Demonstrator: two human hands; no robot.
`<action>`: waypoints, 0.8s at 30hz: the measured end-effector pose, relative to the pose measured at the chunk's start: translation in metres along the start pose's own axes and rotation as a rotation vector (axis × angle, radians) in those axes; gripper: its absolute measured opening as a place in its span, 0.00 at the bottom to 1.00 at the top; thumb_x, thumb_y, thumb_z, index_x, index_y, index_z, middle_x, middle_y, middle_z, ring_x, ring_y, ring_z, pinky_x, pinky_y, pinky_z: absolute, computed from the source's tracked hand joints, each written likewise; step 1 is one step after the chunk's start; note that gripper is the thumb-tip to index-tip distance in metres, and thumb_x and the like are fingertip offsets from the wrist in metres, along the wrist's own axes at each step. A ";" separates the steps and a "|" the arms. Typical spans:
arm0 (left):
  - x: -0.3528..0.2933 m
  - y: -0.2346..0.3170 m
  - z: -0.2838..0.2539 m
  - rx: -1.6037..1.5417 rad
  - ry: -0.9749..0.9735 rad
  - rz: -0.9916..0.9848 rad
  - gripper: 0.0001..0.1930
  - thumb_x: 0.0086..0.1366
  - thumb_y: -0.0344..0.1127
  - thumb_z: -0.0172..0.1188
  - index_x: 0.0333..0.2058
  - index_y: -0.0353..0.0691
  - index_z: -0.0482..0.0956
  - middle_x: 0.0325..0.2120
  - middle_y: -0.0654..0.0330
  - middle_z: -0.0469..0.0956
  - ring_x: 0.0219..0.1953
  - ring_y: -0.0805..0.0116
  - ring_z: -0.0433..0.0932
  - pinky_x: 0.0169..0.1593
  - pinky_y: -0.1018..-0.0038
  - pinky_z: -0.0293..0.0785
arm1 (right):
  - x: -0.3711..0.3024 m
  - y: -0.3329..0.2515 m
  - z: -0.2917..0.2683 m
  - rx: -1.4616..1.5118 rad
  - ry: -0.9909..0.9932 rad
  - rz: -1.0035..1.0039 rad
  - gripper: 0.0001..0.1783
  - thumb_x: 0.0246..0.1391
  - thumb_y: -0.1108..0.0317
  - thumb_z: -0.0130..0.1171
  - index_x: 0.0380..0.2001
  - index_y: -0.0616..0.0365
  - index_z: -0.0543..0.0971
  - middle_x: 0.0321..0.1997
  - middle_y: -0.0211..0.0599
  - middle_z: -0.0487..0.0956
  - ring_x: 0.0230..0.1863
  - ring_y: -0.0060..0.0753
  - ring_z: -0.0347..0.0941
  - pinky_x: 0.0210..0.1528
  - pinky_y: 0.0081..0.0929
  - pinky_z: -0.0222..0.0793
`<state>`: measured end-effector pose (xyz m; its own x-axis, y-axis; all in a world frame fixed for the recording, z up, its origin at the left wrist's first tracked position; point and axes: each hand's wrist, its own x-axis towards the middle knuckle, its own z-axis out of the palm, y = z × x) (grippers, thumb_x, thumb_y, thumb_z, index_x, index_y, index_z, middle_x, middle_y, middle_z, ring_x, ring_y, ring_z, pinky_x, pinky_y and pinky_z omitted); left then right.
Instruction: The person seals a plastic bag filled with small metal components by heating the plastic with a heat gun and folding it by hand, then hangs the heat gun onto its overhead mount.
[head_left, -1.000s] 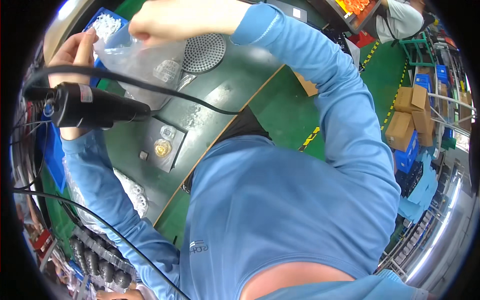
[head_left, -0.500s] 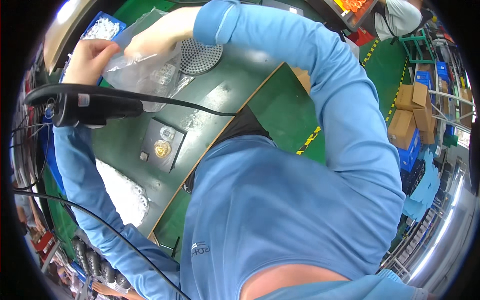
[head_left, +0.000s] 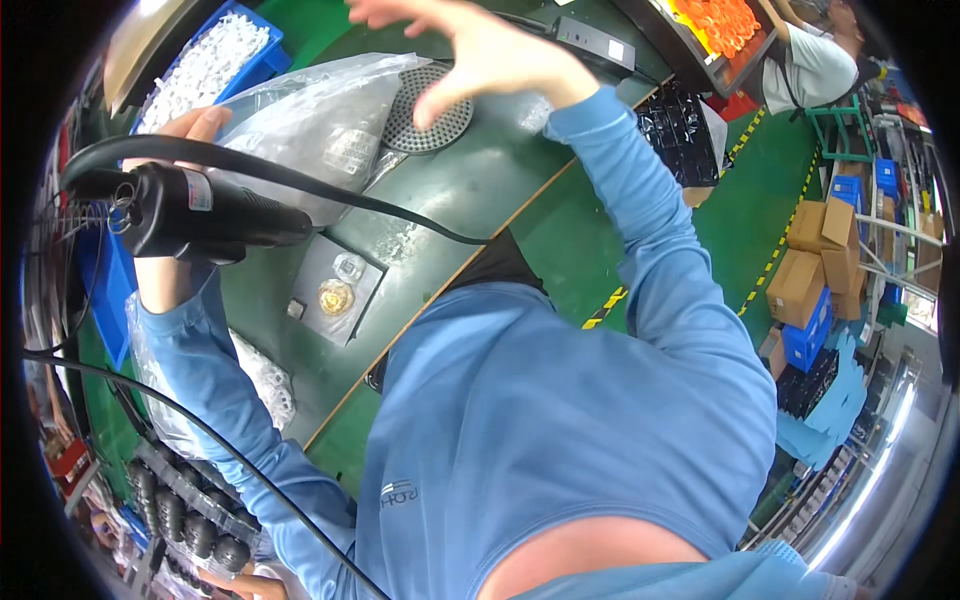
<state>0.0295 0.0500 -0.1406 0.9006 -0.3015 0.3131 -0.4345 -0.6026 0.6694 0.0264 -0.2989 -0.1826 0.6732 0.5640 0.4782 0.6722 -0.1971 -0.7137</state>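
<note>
My left hand (head_left: 203, 122) pinches the edge of a clear plastic bag (head_left: 310, 120), partly hidden behind a thick black cable and a hanging black cylindrical tool (head_left: 225, 215). Spread over the bench, the bag lies between my hands. My right hand (head_left: 485, 55) is raised beyond the bag's right end, fingers apart and nothing in it. Below it sits a round grey perforated disc (head_left: 432, 115). Nearer to me, a dark flat plate (head_left: 325, 318) carries a gold round part (head_left: 336, 296) and a clear round part (head_left: 348, 267).
A blue bin (head_left: 268, 62) of small white parts stands at the far left. Another clear bag (head_left: 262, 385) lies beside my left forearm. A black box (head_left: 592, 45) sits at the bench's far end. Orange parts (head_left: 722, 25) fill a tray near another person (head_left: 815, 65).
My right hand has let go of the bag and swung right, its fingers opening. The bag now lies stretched out more, and my left hand keeps hold of its edge.
</note>
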 end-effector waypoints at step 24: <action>-0.042 -0.034 0.018 -0.401 0.484 -0.037 0.18 0.74 0.36 0.59 0.56 0.31 0.78 0.49 0.52 0.83 0.49 0.66 0.82 0.55 0.72 0.77 | 0.036 0.041 0.083 0.353 0.409 0.232 0.11 0.55 0.76 0.70 0.40 0.65 0.82 0.37 0.34 0.85 0.40 0.21 0.80 0.45 0.23 0.77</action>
<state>0.0058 0.0704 -0.1886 0.8597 0.1399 0.4913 -0.4485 -0.2537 0.8570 0.0526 -0.2199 -0.2375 0.9017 0.1687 0.3982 0.3974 0.0400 -0.9168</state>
